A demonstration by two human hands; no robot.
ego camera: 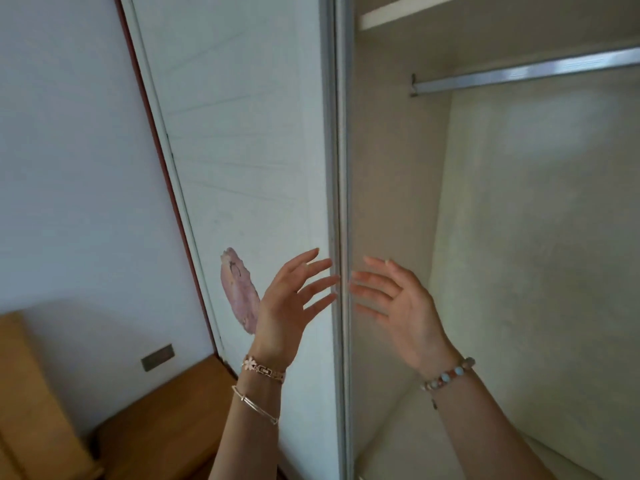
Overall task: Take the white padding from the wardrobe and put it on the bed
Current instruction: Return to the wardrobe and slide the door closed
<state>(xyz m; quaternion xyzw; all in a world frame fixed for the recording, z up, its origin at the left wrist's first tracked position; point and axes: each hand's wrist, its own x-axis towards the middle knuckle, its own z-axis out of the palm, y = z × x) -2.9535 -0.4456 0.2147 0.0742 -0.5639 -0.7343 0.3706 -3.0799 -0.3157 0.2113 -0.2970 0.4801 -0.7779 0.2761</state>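
The wardrobe (519, 237) stands open on the right, its pale inside bare in the part I see. No white padding shows in this view. A white sliding door (249, 133) covers the left half, with a metal edge strip (341, 202) running down the middle. My left hand (287, 306) is raised in front of the door, fingers spread, fingertips close to the strip. My right hand (398, 303) is raised on the other side of the strip, inside the opening, fingers spread. Neither hand holds anything.
A metal hanging rail (526, 72) crosses the upper right under a shelf (398, 15). A pink sticker (239, 289) is on the door. Wooden furniture (156, 417) sits low at left beneath a wall socket (157, 356).
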